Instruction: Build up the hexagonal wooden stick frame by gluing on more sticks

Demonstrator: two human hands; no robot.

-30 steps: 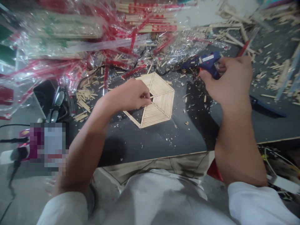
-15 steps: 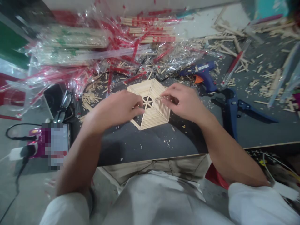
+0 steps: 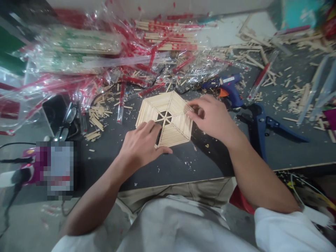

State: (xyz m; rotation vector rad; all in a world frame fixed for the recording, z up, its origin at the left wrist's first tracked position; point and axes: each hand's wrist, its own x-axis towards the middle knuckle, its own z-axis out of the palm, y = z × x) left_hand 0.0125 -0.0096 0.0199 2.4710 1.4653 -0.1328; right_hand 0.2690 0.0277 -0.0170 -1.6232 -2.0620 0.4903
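A flat hexagonal panel of thin wooden sticks (image 3: 177, 129) lies on the dark tabletop, with sticks crossing at its middle. Rows of sticks fill most of its wedges; a dark gap shows beside my left fingers. My left hand (image 3: 140, 143) covers the lower left of the panel, its fingers bent over it and its thumb stretched along the bottom corner. At the panel's right corner, my right hand (image 3: 211, 117) has thumb and index finger pinched on the edge. Whether a loose stick is between them I cannot tell.
A blue glue gun (image 3: 231, 89) and blue-handled cutters (image 3: 258, 126) lie to the right. Stick offcuts (image 3: 98, 117) are scattered about. Plastic-wrapped stick bundles (image 3: 84, 45) pile up behind. Eyeglasses (image 3: 69, 115) and a purple power adapter (image 3: 30, 166) are at left.
My left hand has moved from above the panel's middle down to its lower-left edge, uncovering the upper-left wedge. My right hand has shifted slightly right and stays pinched at the panel's right side.
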